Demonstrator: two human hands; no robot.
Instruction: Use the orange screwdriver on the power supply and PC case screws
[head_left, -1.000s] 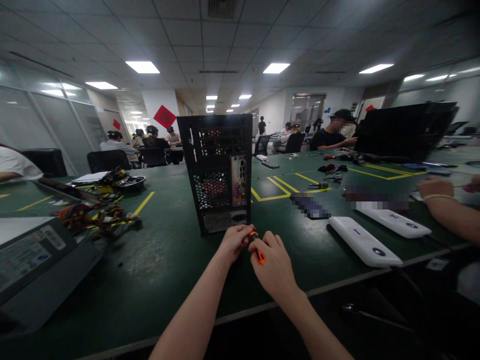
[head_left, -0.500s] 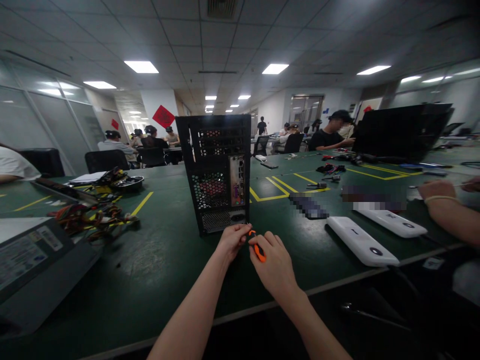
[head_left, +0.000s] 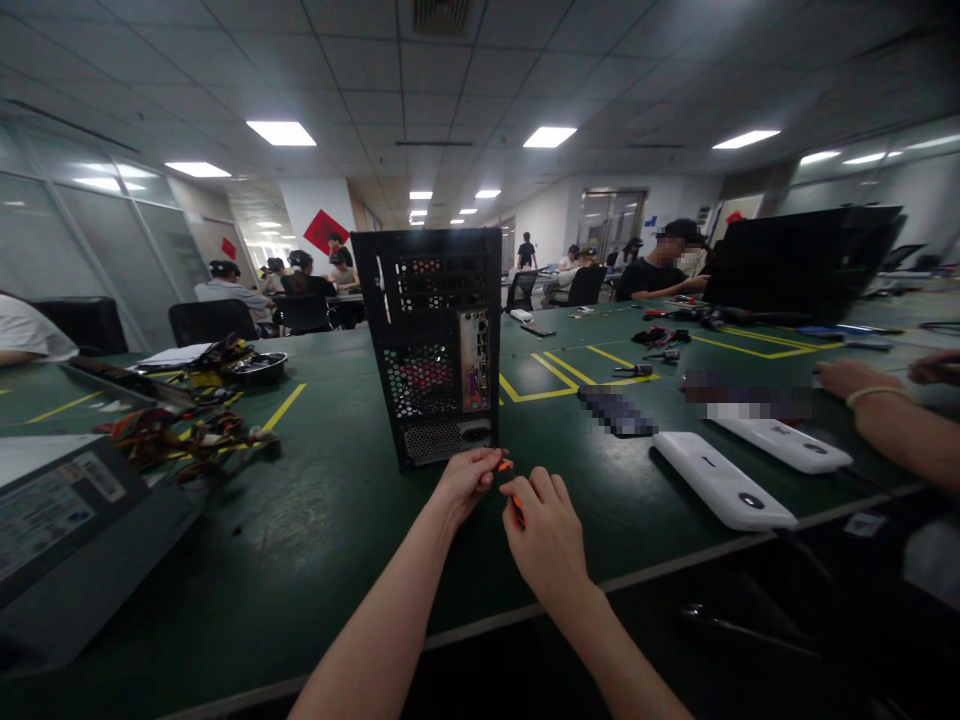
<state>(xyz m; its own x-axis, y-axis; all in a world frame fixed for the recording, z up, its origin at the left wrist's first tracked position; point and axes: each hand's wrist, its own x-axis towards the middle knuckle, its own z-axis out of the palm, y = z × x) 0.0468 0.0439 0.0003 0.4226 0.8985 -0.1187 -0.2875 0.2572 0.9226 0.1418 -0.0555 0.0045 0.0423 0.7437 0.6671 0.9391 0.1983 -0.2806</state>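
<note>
– Orange and black, likely plastic: a slim tool [head_left: 518, 512] at table centre. Hands?
– Right hand [head_left: 546, 525] curled around the tool's near part. Left hand [head_left: 469, 485] closed in a fingertip pinch beside its far end; cannot tell what, if anything, is between the fingertips.
– Handling, by estimate?
– Tool: light, stiff, unlikely to slip; best held around its handle. Black computer case [head_left: 418, 378]: upright mid-table, just beyond the left hand, port side facing near. Judged heavy and rigid; ports the fragile part. Hold by the base and side edges, clear of those.
– Surface?
– Green tabletop [head_left: 300, 545], smooth, dull sheen, yellow lines [head_left: 285, 408]. Near left, a grey box [head_left: 56, 515], tangled cables [head_left: 169, 430] beyond. Right, two white devices [head_left: 720, 482]; another person's hand [head_left: 855, 380] farther right.
– Room?
– Large office; ceiling lights [head_left: 550, 137], people seated at far tables.
</note>
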